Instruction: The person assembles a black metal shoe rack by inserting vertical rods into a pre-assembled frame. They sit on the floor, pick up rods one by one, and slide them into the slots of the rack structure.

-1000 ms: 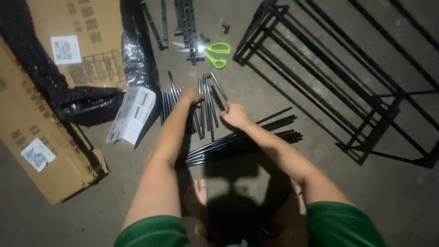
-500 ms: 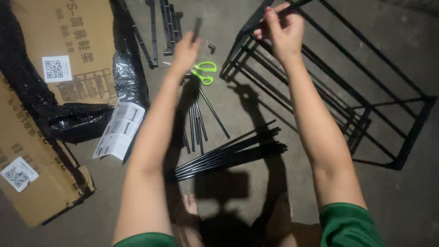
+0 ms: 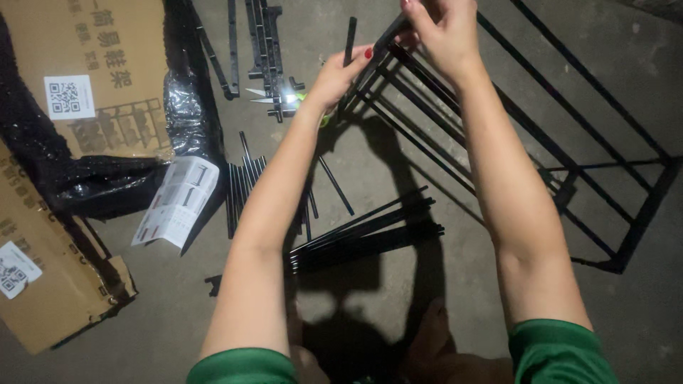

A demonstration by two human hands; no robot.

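Head view, sole view on record. Left hand [image 3: 340, 75] raised over the floor [image 3: 441, 299], grip closed on a short black rod [image 3: 350, 39] held near upright, thumb pressed to its lower part; right hand [image 3: 445, 32] just beside and above it, grip pinched narrow on the top end of a slanting black bar [image 3: 370, 64] at the corner of the black wire frame [image 3: 626, 242]. Not possible to tell whether that bar is loose or already part of the frame; fingertips cover the joint.

Below both grips, well apart from them: bundle of long black rods [image 3: 363, 238] lying flat; loose short rods [image 3: 242, 185] fanned out to the left of the bundle; scissors [image 3: 274, 96] just below and left of the left grip; folded leaflet [image 3: 178, 203] and cardboard box [image 3: 107, 78] further left, near black plastic wrap [image 3: 107, 181].

Judgement on sound handling: keep the right grip steady on the bar so the corner does not swing; bring the short rod in line with its seat rather than at an angle; press along the rod's axis, not sideways, thin rods being likely to bend; keep fingertips clear of the meeting ends; check the leaflet for orientation where in doubt.
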